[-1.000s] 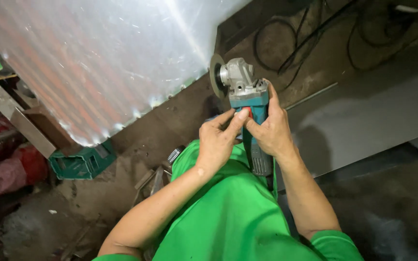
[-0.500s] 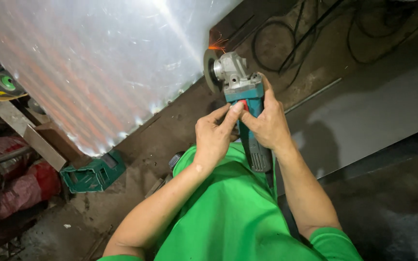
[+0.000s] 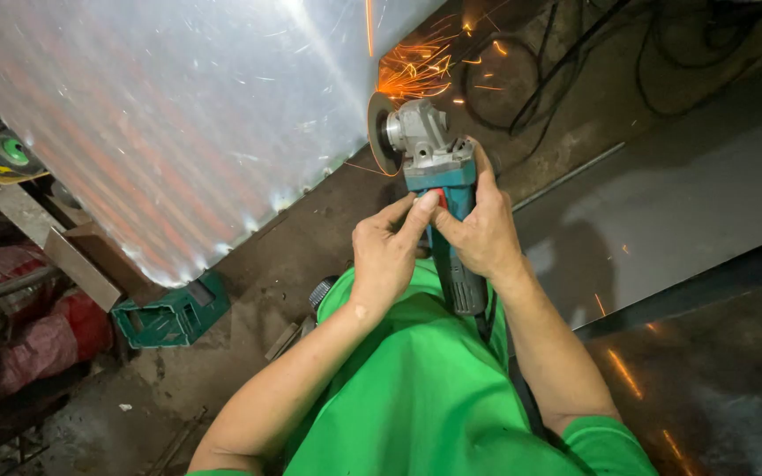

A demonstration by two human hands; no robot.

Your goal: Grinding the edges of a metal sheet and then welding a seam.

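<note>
Grimy concrete floor (image 3: 310, 256) fills the background, with black cables (image 3: 575, 79) looping across it at the top and a grey metal sheet (image 3: 681, 211) lying flat on the right. Over the upper left leans a large shiny steel panel (image 3: 178, 123), bright with glare and fine scratches. An angle grinder (image 3: 438, 189) (teal body, bare metal gear head) sits in the middle of the view, its disc (image 3: 374, 132) meeting the panel's right edge, where orange sparks (image 3: 416, 70) spray upward. The right hand (image 3: 487, 234) is wrapped around the grinder's body from the right, fingers closed on it. The left hand (image 3: 390, 251) comes in from the left, its fingertips pressed against the top of the teal housing near a small red part, so both hands are clamped on the tool. Below them spreads the person's green shirt (image 3: 434, 388). A green plastic crate (image 3: 174, 308) rests on the floor beneath the panel's lower corner, and a green-centred disc (image 3: 6, 152) lies at the far left, beside red sacks (image 3: 28, 339) lower down.
</note>
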